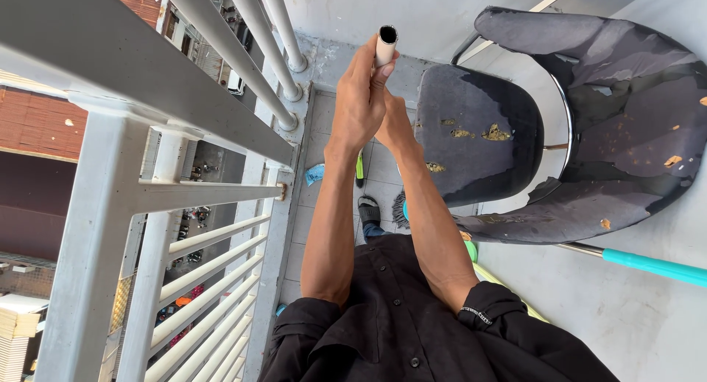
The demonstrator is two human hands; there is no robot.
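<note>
Grey tiled balcony floor [383, 172] lies far below, beside a white metal railing [177, 198] and a worn black padded chair [515, 132]. Both hands, left hand [359, 102] above right hand [394, 124], are wrapped tightly around a pale hollow pole [386, 45] held upright. Its lower length is hidden behind the arms, and only a dark bristly head [399, 209] shows near a sandalled foot [369, 210].

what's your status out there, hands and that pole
Left hand and right hand both gripping the pale hollow pole, upright. Worn black chair close on the right, white railing on the left.

High-rise home balcony: white railing [184, 117] set along tiled floor [324, 132], street and rooftops seen far below, worn black chair [530, 132] kept beside wall.
</note>
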